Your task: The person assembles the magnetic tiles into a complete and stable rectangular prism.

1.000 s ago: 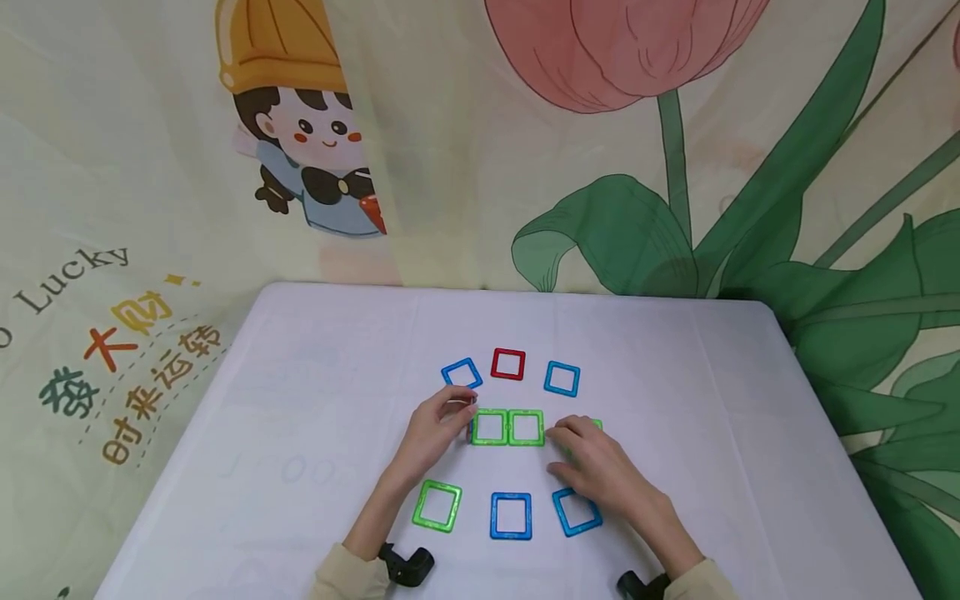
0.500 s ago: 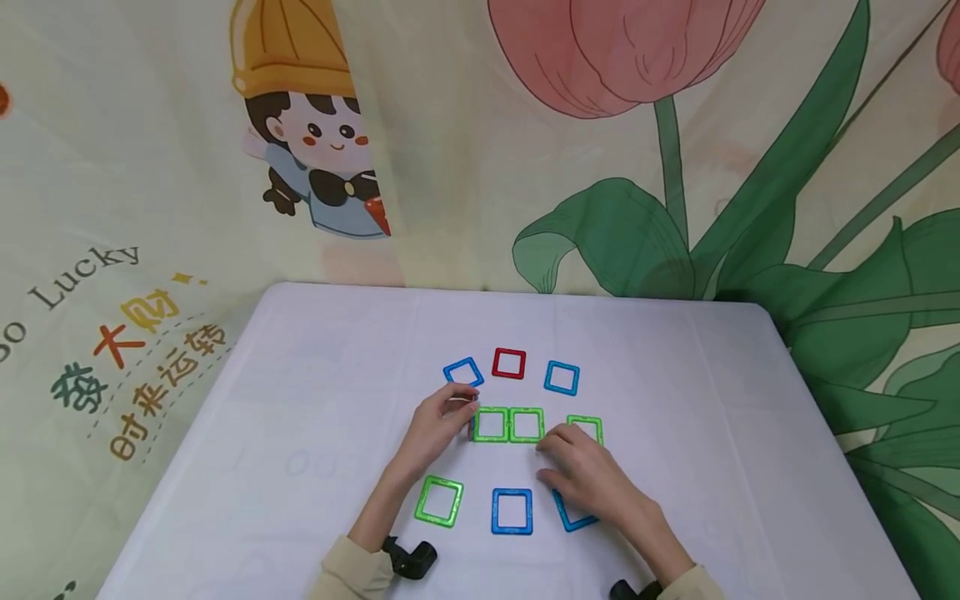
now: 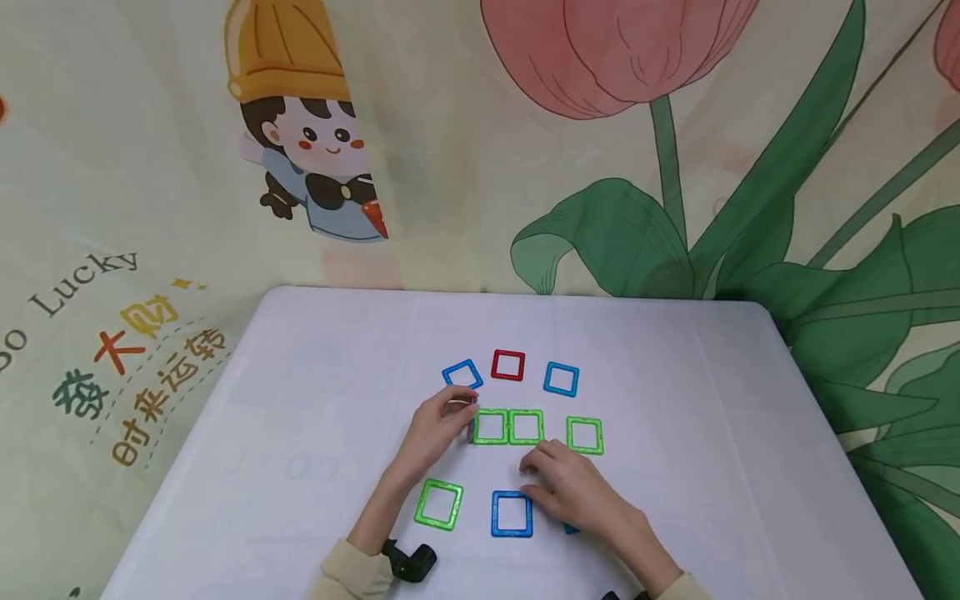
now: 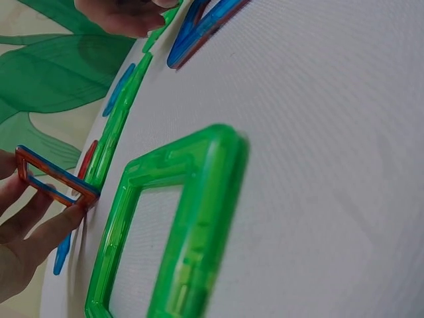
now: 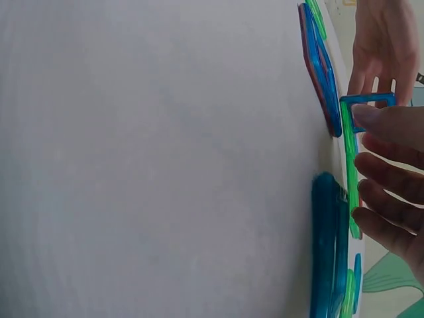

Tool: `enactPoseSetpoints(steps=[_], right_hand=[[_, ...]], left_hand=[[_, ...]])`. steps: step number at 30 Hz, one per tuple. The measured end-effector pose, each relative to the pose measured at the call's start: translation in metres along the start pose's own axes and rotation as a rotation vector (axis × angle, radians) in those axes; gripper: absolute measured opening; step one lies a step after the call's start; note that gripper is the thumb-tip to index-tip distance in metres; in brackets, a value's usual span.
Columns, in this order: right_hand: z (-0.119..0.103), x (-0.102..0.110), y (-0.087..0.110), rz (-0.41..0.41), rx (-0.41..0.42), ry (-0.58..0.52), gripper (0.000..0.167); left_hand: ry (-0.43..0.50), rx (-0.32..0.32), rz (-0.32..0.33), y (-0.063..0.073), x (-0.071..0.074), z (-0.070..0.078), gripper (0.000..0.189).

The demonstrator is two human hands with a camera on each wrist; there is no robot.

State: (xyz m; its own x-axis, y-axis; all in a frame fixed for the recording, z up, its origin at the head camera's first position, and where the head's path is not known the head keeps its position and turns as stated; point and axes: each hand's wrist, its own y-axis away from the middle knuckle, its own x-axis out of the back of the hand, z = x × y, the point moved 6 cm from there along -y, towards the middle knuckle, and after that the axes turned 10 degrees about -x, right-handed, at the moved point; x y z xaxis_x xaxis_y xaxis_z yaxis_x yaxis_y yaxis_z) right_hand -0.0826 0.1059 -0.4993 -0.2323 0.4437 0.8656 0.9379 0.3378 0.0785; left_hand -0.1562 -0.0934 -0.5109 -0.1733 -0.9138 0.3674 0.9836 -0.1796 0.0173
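My left hand [image 3: 437, 429] pinches a blue-and-red square magnetic tile [image 4: 58, 171] between fingers and thumb. The tile stands on edge at the left end of two green magnetic tiles [image 3: 508, 427], which lie flat side by side. My right hand [image 3: 581, 487] is over the table just in front of that pair, its fingers loosely bent and holding nothing. Its thumb overlaps the corner of a flat blue tile [image 3: 512, 495] in the head view. Another blue tile [image 3: 572, 528] is mostly hidden beneath the right hand.
Behind the pair lie a red tile [image 3: 508, 353] and two blue tiles, one at the left [image 3: 462, 363], one at the right [image 3: 561, 365]. One green tile [image 3: 572, 435] sits to the right, another [image 3: 433, 524] at front left. A printed curtain [image 3: 442, 167] hangs behind the white table [image 3: 337, 350].
My right hand has moved left and nearer the front edge, uncovering the green tile at the right and covering most of a blue one. The left hand stays put with its tile.
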Motion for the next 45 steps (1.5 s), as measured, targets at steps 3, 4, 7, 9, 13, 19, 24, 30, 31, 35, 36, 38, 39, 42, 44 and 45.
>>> enactPoseSetpoints(steps=[3,4,7,9,13,19,24,30,31,35,36,38,39,42,44,45], right_hand=[[-0.003,-0.003,0.000,-0.027,0.002,0.003,0.025],[-0.005,-0.003,0.000,-0.031,0.007,0.006,0.025],[-0.008,-0.006,0.000,-0.037,0.027,0.019,0.025],[-0.008,-0.007,-0.001,-0.041,0.035,0.027,0.024],[-0.009,-0.010,-0.002,-0.050,0.047,0.033,0.022],[-0.012,-0.013,-0.003,-0.051,0.062,0.047,0.018],[-0.014,-0.013,-0.003,-0.051,0.066,0.050,0.014],[-0.015,-0.013,-0.002,-0.050,0.073,0.053,0.012],[-0.015,-0.013,-0.003,-0.053,0.069,0.051,0.012],[-0.016,-0.011,-0.004,-0.069,0.039,0.032,0.012],[-0.016,-0.010,-0.004,-0.073,0.034,0.026,0.012],[-0.016,-0.008,-0.004,-0.077,0.026,0.017,0.012],[-0.017,-0.007,-0.004,-0.078,0.026,0.015,0.012],[-0.018,-0.003,-0.005,-0.061,0.039,0.028,0.014],[-0.019,0.000,-0.005,-0.041,0.057,0.048,0.018],[-0.020,0.001,-0.005,-0.032,0.066,0.058,0.019]], left_hand=[[0.002,-0.003,-0.003,0.000,0.000,0.000,0.030],[0.003,0.002,-0.003,0.000,0.000,0.000,0.030],[-0.001,0.004,-0.003,0.000,0.000,0.000,0.030],[-0.001,0.009,-0.002,0.000,0.000,0.000,0.030],[-0.006,0.006,-0.004,0.000,0.000,0.001,0.029],[-0.005,0.002,-0.013,0.000,0.000,0.001,0.029],[-0.013,-0.002,-0.011,-0.001,0.000,0.002,0.029],[-0.019,-0.004,-0.013,0.000,0.000,0.002,0.030],[-0.019,-0.005,-0.012,0.000,0.000,0.002,0.030],[-0.018,-0.004,-0.013,-0.001,0.000,0.002,0.030],[-0.018,-0.003,-0.012,-0.001,0.001,0.001,0.030],[-0.019,-0.003,-0.013,-0.001,0.001,0.001,0.030],[-0.018,0.000,-0.013,-0.001,0.001,0.001,0.030],[-0.019,-0.004,-0.016,-0.001,0.001,0.001,0.030],[-0.019,-0.007,-0.016,0.000,0.001,0.002,0.030],[-0.020,-0.007,-0.016,0.000,0.001,0.002,0.030]])
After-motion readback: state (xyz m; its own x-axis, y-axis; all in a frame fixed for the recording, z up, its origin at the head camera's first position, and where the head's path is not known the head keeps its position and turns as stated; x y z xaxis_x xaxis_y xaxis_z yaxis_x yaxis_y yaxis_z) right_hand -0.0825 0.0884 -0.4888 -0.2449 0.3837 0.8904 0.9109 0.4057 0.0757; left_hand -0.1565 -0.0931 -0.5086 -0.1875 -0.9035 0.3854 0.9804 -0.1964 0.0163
